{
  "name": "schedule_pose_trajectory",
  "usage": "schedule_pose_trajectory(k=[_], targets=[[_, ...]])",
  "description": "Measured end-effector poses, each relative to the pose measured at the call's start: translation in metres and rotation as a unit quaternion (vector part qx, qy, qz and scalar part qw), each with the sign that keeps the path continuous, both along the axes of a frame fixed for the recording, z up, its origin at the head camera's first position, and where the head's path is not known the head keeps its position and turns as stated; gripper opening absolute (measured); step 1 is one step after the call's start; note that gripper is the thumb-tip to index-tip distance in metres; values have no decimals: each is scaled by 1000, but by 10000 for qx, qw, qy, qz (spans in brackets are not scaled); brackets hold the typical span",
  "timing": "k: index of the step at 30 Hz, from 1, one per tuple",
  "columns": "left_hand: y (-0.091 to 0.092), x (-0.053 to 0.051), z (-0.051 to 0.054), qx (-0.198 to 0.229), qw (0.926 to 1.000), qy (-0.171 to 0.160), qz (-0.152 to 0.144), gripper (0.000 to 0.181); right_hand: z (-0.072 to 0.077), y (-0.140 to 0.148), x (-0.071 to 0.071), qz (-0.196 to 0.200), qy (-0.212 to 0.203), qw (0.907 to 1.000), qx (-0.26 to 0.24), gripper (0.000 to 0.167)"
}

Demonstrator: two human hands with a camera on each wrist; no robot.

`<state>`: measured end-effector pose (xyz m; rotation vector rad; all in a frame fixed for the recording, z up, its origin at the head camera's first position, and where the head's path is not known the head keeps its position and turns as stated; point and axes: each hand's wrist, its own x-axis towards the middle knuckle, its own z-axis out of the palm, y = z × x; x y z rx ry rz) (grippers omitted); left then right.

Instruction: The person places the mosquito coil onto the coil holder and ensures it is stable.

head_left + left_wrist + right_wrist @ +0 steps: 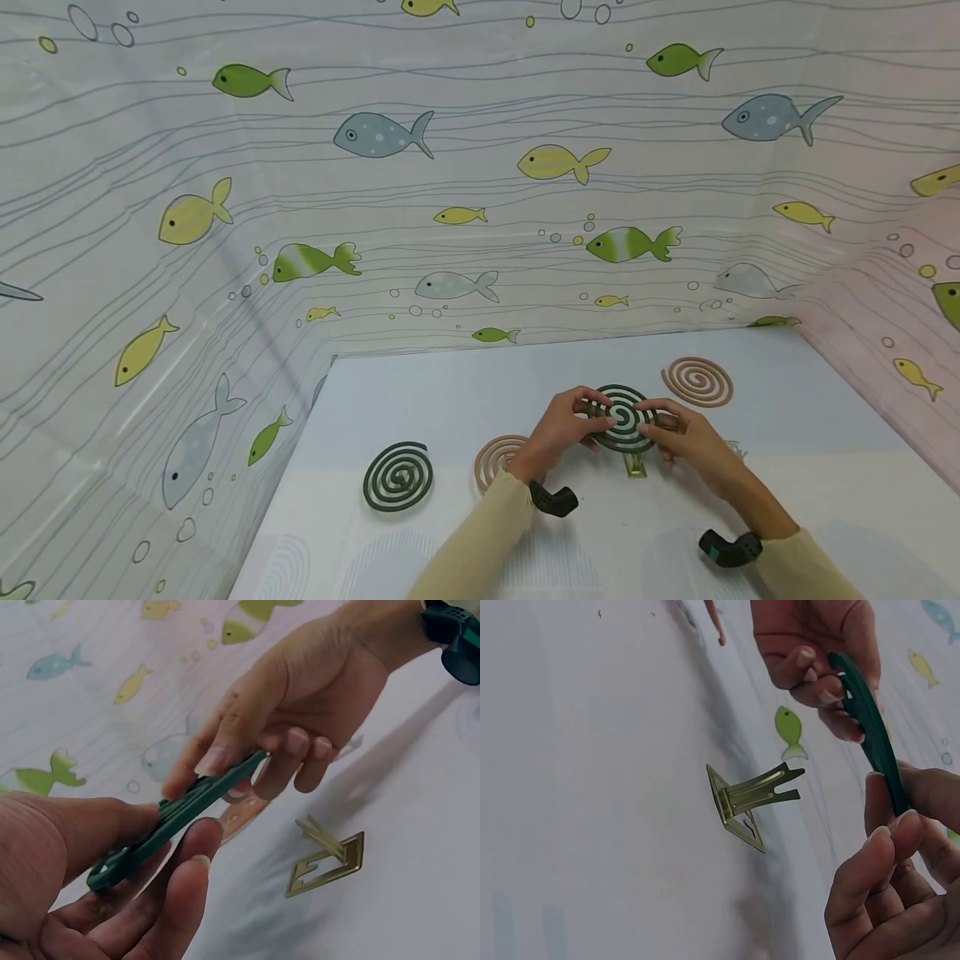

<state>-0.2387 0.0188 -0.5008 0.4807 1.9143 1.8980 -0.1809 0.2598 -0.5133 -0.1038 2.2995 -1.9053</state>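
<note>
A dark green mosquito coil (622,419) is held up between both hands over the table. My left hand (564,425) pinches its left edge, thumb on one face and fingers on the other. At the opposite edge, my right hand (693,437) grips the coil between thumb and fingers. In both wrist views the coil (187,817) appears nearly edge-on and tilted. Below it, a small brass-coloured metal coil stand (750,795) sits on the table, its forked prong bent up from a flat frame. Neither hand touches this stand (326,862).
Another dark green coil (400,477) lies on the white table at left. A brown coil (491,458) is partly hidden by the left wrist, and a second brown coil (697,382) lies at the back right. A fish-patterned curtain (465,250) surrounds the table.
</note>
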Motion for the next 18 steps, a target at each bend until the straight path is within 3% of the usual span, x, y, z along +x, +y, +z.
schedule_pose_trajectory(k=[9, 18], targets=[[0, 7, 1, -172, 9998, 64, -89, 30, -2, 6, 4, -7, 83, 9999, 147, 54], [2, 19, 2, -305, 9986, 201, -386, 31, -5, 6, 10, -114, 96, 9993, 342, 52]])
